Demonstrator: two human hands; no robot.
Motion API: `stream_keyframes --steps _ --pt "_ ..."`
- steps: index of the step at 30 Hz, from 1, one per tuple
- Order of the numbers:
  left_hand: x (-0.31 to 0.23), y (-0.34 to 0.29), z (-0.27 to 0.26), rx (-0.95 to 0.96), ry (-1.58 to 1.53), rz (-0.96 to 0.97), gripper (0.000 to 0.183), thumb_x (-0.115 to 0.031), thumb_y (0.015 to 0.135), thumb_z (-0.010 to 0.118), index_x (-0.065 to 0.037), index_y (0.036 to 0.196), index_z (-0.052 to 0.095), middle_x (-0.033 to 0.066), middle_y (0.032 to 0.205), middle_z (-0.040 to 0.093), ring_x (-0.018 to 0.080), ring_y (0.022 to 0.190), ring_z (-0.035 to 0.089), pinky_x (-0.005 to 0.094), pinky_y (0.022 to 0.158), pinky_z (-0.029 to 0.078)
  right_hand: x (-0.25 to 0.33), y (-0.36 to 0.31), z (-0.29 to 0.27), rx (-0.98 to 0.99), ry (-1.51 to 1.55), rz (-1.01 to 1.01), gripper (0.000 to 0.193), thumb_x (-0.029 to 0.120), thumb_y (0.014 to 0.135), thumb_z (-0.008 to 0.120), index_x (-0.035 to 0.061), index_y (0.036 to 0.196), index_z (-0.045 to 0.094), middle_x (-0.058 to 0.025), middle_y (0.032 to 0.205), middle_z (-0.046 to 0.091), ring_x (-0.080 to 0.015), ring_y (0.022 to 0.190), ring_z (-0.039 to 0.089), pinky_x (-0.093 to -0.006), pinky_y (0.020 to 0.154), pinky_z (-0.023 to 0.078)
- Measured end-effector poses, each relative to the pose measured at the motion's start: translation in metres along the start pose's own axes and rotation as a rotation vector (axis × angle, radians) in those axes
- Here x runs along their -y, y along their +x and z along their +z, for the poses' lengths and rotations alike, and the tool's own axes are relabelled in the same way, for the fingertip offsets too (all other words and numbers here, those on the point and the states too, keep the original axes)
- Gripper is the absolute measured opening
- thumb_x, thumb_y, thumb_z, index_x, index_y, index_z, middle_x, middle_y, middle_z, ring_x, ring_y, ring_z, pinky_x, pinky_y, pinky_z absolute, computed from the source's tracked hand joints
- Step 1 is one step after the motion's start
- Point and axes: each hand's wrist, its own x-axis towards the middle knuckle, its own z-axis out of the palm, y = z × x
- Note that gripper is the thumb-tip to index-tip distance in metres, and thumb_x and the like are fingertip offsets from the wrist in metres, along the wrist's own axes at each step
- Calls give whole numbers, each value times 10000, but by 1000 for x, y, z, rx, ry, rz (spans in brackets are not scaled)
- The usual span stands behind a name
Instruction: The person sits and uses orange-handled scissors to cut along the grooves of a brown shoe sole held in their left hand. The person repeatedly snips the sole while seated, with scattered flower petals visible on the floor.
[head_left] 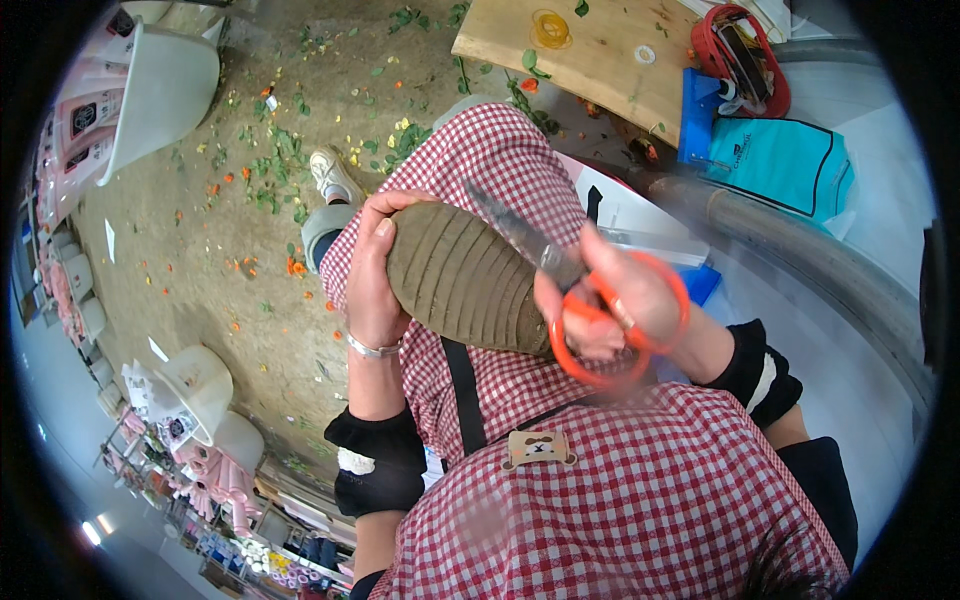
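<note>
My left hand [376, 265] is closed around the far left edge of a brown, oval, ridged thing [465, 275] that looks like a shoe sole. It lies tilted over my lap, its grooved face toward me. My right hand [620, 305] grips a pair of scissors [530, 240] by their orange-red handles, and the fingers are somewhat blurred. The dark blades point up and left, over the upper right edge of the ridged piece. I cannot tell whether they touch it. Beneath both hands spreads a red-and-white checked apron [510, 150].
Leaves and orange petals [280, 160] litter the floor. A wooden board [590, 60] at the upper right bears yellow rubber bands [550, 30]. Beside it are a red basket [770, 75], a turquoise bag [785, 165] and a grey pipe [800, 250]. White tubs [165, 90] stand left.
</note>
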Motion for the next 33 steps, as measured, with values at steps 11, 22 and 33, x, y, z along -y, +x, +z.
stream_keyframes --steps 11,22,33 --pt "3 0 -4 -9 -48 -12 266 -194 883 354 -7 1044 452 128 1057 534 196 960 528 328 874 424 -9 2 -11 64 -84 209 669 531 935 123 -27 935 493 -29 495 458 -122 407 416 -244 422 379" --pt "0 -2 -2 6 -7 -2 261 -197 892 364 -6 1051 445 127 1057 532 188 960 525 325 875 422 -13 6 -17 65 -91 188 663 541 934 135 -15 920 497 -17 488 437 -121 408 410 -253 428 396" --pt "1 0 -3 9 -7 7 262 -191 899 361 -3 1059 445 124 1062 531 182 963 523 321 883 415 -15 6 -15 47 -176 169 650 519 945 119 -7 901 497 3 458 395 -103 397 391 -239 413 377"
